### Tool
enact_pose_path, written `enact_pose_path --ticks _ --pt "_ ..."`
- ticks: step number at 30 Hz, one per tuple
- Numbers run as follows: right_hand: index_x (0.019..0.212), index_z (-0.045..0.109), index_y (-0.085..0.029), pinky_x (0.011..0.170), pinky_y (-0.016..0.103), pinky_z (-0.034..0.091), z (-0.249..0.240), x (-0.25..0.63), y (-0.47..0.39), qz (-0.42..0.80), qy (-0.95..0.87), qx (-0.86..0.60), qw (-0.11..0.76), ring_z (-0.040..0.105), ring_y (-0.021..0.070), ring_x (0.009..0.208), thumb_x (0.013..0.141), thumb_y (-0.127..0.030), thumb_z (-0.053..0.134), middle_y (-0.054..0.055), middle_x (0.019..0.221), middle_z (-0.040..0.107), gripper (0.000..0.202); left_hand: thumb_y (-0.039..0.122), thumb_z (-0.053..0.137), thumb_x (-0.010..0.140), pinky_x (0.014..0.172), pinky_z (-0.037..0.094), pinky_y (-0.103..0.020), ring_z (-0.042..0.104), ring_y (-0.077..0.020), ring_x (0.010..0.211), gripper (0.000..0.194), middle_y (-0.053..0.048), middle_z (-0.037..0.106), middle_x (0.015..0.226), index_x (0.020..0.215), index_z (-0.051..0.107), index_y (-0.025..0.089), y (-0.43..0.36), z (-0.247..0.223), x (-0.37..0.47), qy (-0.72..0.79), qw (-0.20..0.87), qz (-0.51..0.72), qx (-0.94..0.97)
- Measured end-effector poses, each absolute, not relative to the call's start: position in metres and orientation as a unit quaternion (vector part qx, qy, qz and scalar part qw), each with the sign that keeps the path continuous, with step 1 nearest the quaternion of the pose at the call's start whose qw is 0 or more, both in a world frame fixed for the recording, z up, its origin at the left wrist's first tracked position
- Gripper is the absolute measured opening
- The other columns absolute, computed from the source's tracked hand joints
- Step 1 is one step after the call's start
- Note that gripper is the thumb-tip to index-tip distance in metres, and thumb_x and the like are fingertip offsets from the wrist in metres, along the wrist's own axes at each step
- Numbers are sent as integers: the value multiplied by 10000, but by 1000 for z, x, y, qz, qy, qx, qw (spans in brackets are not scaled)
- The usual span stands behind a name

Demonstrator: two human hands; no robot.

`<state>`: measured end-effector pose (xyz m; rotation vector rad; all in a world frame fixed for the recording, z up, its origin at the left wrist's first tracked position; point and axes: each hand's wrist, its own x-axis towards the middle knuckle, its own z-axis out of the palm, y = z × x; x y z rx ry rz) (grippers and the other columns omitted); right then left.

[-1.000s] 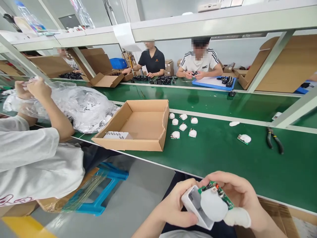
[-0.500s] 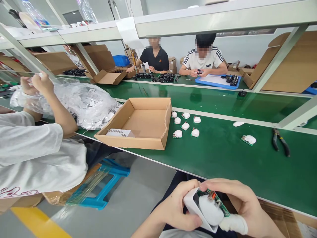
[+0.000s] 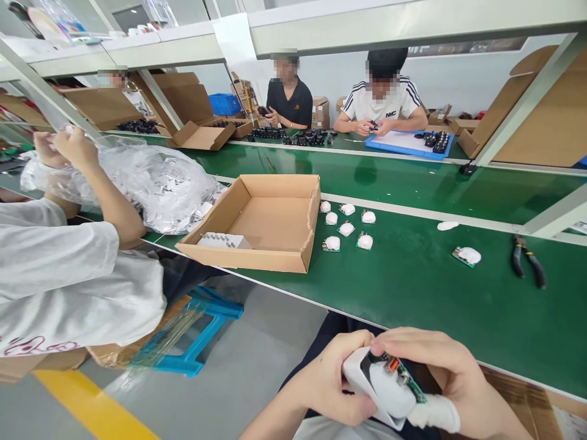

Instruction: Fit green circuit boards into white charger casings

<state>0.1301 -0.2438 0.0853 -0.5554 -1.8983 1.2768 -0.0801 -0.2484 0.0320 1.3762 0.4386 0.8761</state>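
Note:
My left hand (image 3: 337, 382) is wrapped round a white plastic housing (image 3: 359, 368), its open side facing right. On the other side, my right hand (image 3: 447, 373) holds a green circuit board (image 3: 413, 386) that carries a white lump (image 3: 389, 388) and an orange part. The board sits tilted, partly inside the housing. A white covering wraps one finger or thumb of my right hand. Both hands are low in the view, in front of the table's near edge. Further up, another such board (image 3: 466, 255) lies alone on the green table (image 3: 413, 293).
Several boards with white lumps (image 3: 346, 228) lie right of an open cardboard box (image 3: 270, 263) holding white housings (image 3: 223, 241). Pliers (image 3: 527, 261) lie at the right. At the left, a person in white (image 3: 59, 275) sits by a plastic bag (image 3: 169, 189). Two people work opposite.
The view has shifted slightly. Both my hands keep nearly the same hold on the housing and board. Across the table, the person in black has raised a dark object.

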Motion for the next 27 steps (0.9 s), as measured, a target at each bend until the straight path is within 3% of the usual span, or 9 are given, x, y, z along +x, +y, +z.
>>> enact_pose_path --ticks 10,13,19,24,27 --pt "1371 588 -356 961 380 526 83 129 -242 530 -729 -207 381 657 274 1095 817 -352 787 79 1220 698 589 117 650 531 397 215 -127 256 -16 498 374 73 357 659 828 436 193 -249 29 -81 184 673 383 606" --pt "1356 605 -348 945 349 533 82 129 -241 537 -716 -209 393 671 259 1066 811 -386 791 75 1195 710 577 199 723 563 429 262 -139 286 -34 529 418 57 398 686 916 500 179 -250 21 -82 184 685 369 601" --pt "1314 647 -332 939 305 547 84 127 -242 535 -699 -228 416 687 256 1070 770 -347 833 69 1183 720 576 531 835 591 568 410 -205 426 -100 632 637 -21 530 773 1051 611 151 -256 9 -83 232 662 396 592" --pt "1271 686 -298 929 329 563 81 125 -242 567 -661 -255 421 692 268 1049 747 -366 849 92 1159 726 553 613 761 653 645 443 -254 460 -133 677 689 -55 558 823 1147 615 156 -256 12 -81 215 661 417 586" --pt "1256 696 -286 907 321 577 80 122 -243 607 -608 -294 419 696 258 1035 735 -386 857 91 1160 724 554 566 705 736 682 444 -274 459 -129 680 658 -57 566 856 1240 569 166 -255 17 -80 189 665 440 572"
